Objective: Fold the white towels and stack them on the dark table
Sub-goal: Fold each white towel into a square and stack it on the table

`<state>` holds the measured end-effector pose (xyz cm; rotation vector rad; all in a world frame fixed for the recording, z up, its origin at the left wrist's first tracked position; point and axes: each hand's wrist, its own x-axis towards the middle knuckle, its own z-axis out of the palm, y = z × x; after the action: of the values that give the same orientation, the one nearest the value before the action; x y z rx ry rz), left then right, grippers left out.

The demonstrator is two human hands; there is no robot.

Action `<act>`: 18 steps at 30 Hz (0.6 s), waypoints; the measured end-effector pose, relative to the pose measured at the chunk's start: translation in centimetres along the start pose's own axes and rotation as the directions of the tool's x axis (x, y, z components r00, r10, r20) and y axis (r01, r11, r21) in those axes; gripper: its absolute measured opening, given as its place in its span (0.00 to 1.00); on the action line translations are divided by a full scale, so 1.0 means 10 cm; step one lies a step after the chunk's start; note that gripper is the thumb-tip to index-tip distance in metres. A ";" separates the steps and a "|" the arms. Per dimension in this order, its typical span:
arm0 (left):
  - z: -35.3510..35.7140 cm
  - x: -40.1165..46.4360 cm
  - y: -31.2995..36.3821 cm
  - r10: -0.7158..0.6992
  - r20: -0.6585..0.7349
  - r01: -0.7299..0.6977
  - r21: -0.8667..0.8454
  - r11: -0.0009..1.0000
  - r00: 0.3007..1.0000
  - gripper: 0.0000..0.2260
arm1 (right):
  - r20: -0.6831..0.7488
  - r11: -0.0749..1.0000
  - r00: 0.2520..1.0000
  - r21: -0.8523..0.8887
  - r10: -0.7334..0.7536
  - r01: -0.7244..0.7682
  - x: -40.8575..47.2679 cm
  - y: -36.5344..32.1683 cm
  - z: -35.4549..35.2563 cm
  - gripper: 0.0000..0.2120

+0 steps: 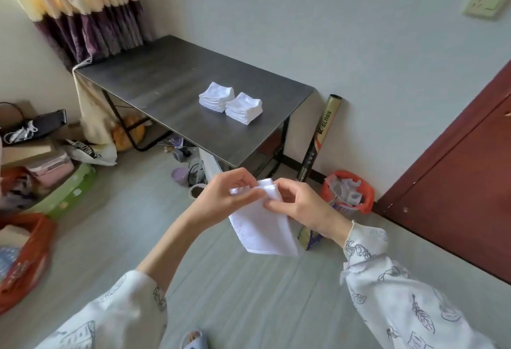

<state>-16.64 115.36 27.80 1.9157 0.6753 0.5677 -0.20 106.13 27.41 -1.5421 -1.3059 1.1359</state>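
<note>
A small white towel [261,231] hangs in the air in front of me, over the grey floor. My left hand [225,196] pinches its top edge from the left, and my right hand [301,207] pinches the same edge from the right. The towel's lower part droops down to a point. On the dark table [154,83] ahead stand two stacks of folded white towels, a left stack [216,97] and a right stack [243,108], side by side near the table's right end.
An orange bin [348,195] with paper scraps stands by the wall to the right of the table, next to a tall tube [320,138]. A brown door [464,169] is at right. Boxes, bags and a green tub [69,191] clutter the floor at left.
</note>
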 end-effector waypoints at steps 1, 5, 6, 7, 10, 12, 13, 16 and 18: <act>-0.15 0.09 -0.10 -0.008 0.001 0.008 -0.007 1.000 1.000 0.06 | 0.020 0.999 1.000 0.036 0.017 -0.018 0.20 -0.02 0.04 0.15; -0.81 0.52 -0.54 -0.009 0.001 0.009 -0.001 1.000 1.000 0.09 | 0.104 0.960 0.988 0.242 0.115 -0.137 1.04 -0.13 0.26 0.21; -0.98 0.64 -0.64 -0.006 0.013 0.006 0.003 1.000 1.000 0.09 | 0.099 0.949 0.986 0.273 0.137 -0.159 1.25 -0.15 0.32 0.23; -1.15 0.76 -0.74 -0.006 0.030 0.006 0.015 1.000 1.000 0.09 | 0.081 0.944 0.986 0.287 0.146 -0.163 1.48 -0.17 0.38 0.24; -1.65 1.10 -0.98 -0.003 0.087 -0.004 0.076 0.997 0.996 0.06 | 0.025 0.945 0.987 0.286 0.157 -0.158 2.07 -0.29 0.57 0.22; -1.94 1.33 -1.11 0.005 0.122 -0.018 0.108 0.994 0.993 0.06 | -0.010 0.947 0.989 0.290 0.148 -0.139 2.41 -0.36 0.65 0.13; -2.07 1.44 -1.17 0.002 0.134 -0.018 0.120 0.993 0.991 0.07 | -0.020 0.948 0.989 0.289 0.144 -0.132 2.57 -0.39 0.67 0.09; -2.38 1.74 -1.34 -0.004 0.165 -0.021 0.147 0.989 0.986 0.05 | -0.031 0.957 0.991 0.265 0.129 -0.116 3.00 -0.47 0.70 0.06; -2.53 1.94 -1.47 -0.006 0.179 -0.026 0.175 0.984 0.984 0.03 | -0.050 0.964 0.991 0.243 0.126 -0.111 3.26 -0.51 0.70 0.06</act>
<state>-21.74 150.06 26.48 2.1072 0.6168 0.3448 -6.23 139.26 25.96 -1.4790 -1.0032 1.2586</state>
